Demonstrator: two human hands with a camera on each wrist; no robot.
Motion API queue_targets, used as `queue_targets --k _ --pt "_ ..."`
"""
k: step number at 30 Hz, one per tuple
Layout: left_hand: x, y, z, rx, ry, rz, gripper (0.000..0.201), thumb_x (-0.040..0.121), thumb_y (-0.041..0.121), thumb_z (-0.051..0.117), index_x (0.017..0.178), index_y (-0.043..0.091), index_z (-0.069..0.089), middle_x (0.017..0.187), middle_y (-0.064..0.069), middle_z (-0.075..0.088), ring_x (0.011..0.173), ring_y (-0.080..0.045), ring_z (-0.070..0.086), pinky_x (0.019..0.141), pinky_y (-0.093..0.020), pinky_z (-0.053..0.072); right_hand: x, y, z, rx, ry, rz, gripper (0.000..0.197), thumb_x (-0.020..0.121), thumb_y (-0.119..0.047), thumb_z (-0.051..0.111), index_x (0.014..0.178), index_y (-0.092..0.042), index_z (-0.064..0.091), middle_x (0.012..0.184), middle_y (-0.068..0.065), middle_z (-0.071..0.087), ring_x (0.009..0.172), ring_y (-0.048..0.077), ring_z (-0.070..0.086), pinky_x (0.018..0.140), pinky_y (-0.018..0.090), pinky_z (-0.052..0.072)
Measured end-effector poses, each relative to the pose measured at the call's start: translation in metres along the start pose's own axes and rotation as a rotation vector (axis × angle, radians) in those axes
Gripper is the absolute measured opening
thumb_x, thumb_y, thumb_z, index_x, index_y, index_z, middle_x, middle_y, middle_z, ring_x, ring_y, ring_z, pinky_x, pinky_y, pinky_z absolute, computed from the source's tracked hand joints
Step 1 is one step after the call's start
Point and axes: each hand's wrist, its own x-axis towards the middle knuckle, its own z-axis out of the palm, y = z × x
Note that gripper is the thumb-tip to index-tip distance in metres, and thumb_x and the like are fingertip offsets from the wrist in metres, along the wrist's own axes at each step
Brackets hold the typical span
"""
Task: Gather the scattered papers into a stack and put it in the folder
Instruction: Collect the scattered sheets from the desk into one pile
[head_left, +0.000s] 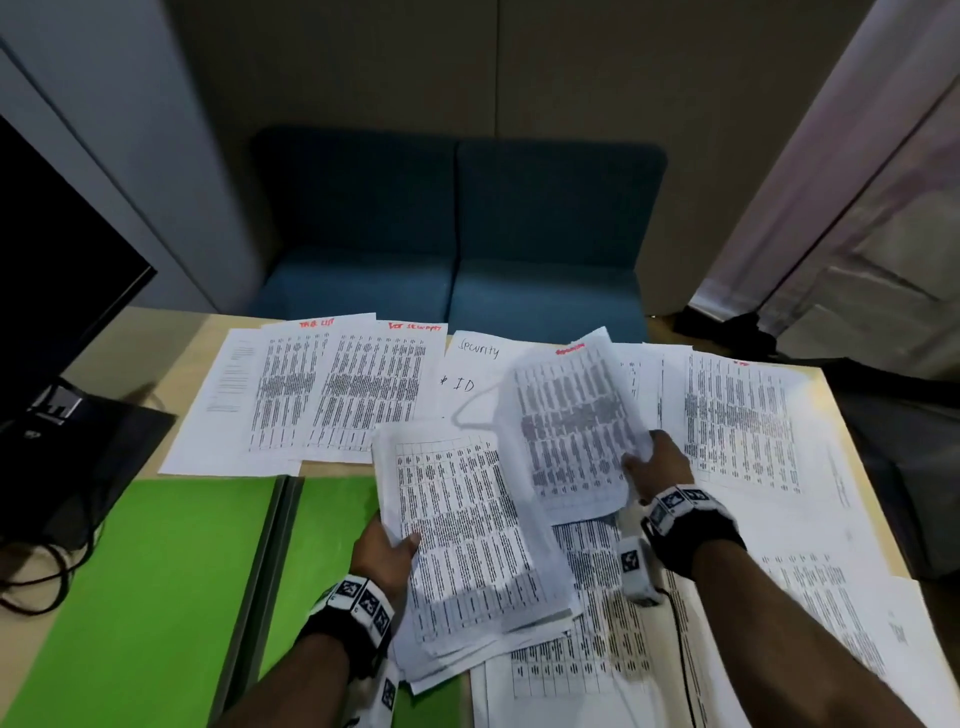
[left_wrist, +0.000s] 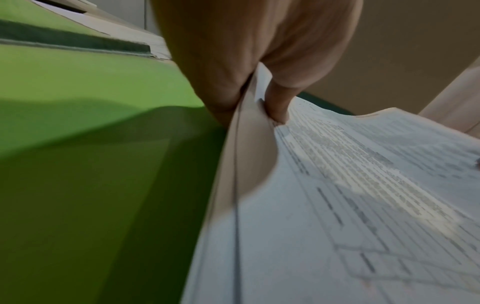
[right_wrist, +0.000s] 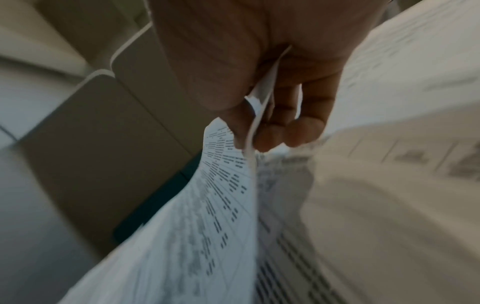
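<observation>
two hands work mid-frame: left hand (head_left: 385, 546) pinches the stack (head_left: 470, 551) to collect, right hand (head_left: 658, 464) pinches a sheet (head_left: 574, 421) to add.

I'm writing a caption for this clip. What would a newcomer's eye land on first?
First, the open green folder at the near left of the table, bright against the white sheets. Next, the two hands: the left hand grips a stack of papers at the folder's edge, while the right hand holds a lifted printed sheet above more scattered papers.
</observation>
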Motion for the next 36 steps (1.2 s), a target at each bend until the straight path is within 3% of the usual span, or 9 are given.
queue_targets --k 3,9,11,14,16,20,24,30,36 --pt "-0.002 0.001 -0.003 -0.07 0.005 -0.002 0.032 0.088 0.005 0.061 0.118 -0.003 0.051 0.088 -0.009 0.061 0.077 -0.021 0.055 0.064 -0.023 0.043 -0.021 0.012 -0.025 0.009 -0.03 0.008 0.036 0.086 -0.018 0.063 0.118 -0.009 0.048 0.095 0.015 0.064 0.07 0.029 0.065 0.064 0.039 0.056" --pt "0.006 -0.011 -0.011 -0.096 -0.001 0.029 0.021 0.086 0.011 0.064 0.1 -0.004 0.059 0.074 -0.009 0.061 0.07 -0.028 0.06 0.058 -0.025 0.044 -0.095 0.057 -0.027 -0.259 -0.201 0.009 0.035 0.085 -0.015 0.061 0.117 -0.009 0.048 0.114 0.014 0.062 0.101 0.028 0.061 0.077 0.026 0.042" --pt "0.001 -0.01 -0.014 -0.141 0.007 0.031 0.012 0.085 0.01 0.065 0.093 0.003 0.059 0.077 -0.006 0.062 0.08 -0.031 0.063 0.069 -0.03 0.049 -0.115 0.07 -0.017 -0.273 -0.226 0.015 0.038 0.085 -0.016 0.059 0.121 -0.008 0.047 0.118 0.014 0.062 0.105 0.028 0.061 0.081 0.026 0.044" --pt "-0.006 -0.009 -0.021 -0.231 0.006 0.035 0.023 0.086 0.002 0.063 0.107 0.008 0.058 0.099 -0.004 0.064 0.103 -0.026 0.059 0.09 -0.034 0.042 -0.136 0.081 0.002 -0.269 -0.206 0.046 0.05 0.087 -0.013 0.054 0.133 -0.004 0.038 0.126 0.018 0.058 0.115 0.032 0.056 0.09 0.029 0.044" --pt "-0.006 -0.011 -0.024 -0.189 0.001 0.042 0.025 0.085 0.004 0.064 0.11 0.002 0.059 0.102 -0.01 0.065 0.103 -0.028 0.06 0.09 -0.035 0.043 -0.151 0.083 0.019 -0.277 -0.141 0.001 0.055 0.084 -0.014 0.057 0.134 -0.004 0.037 0.127 0.019 0.055 0.117 0.034 0.052 0.094 0.034 0.045" --pt "-0.008 -0.012 -0.028 -0.087 -0.018 0.048 0.028 0.087 0.007 0.063 0.113 -0.001 0.059 0.114 -0.016 0.065 0.106 -0.033 0.061 0.095 -0.039 0.045 -0.175 0.077 0.049 -0.411 -0.069 -0.034 0.094 0.069 -0.046 0.075 0.14 -0.008 0.026 0.135 0.011 0.035 0.128 0.031 0.035 0.1 0.041 0.042" --pt "-0.012 -0.017 -0.028 -0.032 -0.022 0.066 0.032 0.087 0.006 0.062 0.118 -0.003 0.058 0.12 -0.019 0.063 0.112 -0.034 0.059 0.096 -0.036 0.042 -0.178 0.068 0.066 -0.409 -0.03 0.012 0.108 0.069 -0.041 0.079 0.147 -0.008 0.012 0.143 0.013 0.027 0.132 0.032 0.03 0.103 0.039 0.041" --pt "-0.014 -0.034 -0.025 0.009 -0.051 0.045 0.029 0.086 0.008 0.063 0.113 -0.004 0.059 0.108 -0.019 0.067 0.092 -0.029 0.061 0.082 -0.031 0.045 -0.172 0.056 0.066 -0.448 -0.058 0.074 0.106 0.069 -0.029 0.081 0.145 -0.009 0.01 0.137 0.015 0.029 0.125 0.033 0.037 0.097 0.037 0.046" --pt "-0.01 -0.045 -0.024 -0.06 -0.062 0.006 0.034 0.083 0.008 0.066 0.116 0.004 0.057 0.104 -0.011 0.067 0.099 -0.031 0.063 0.092 -0.04 0.049 -0.177 0.048 0.077 -0.481 0.003 0.059 0.084 0.083 -0.013 0.066 0.145 -0.012 0.01 0.135 0.015 0.031 0.118 0.032 0.044 0.096 0.038 0.047"
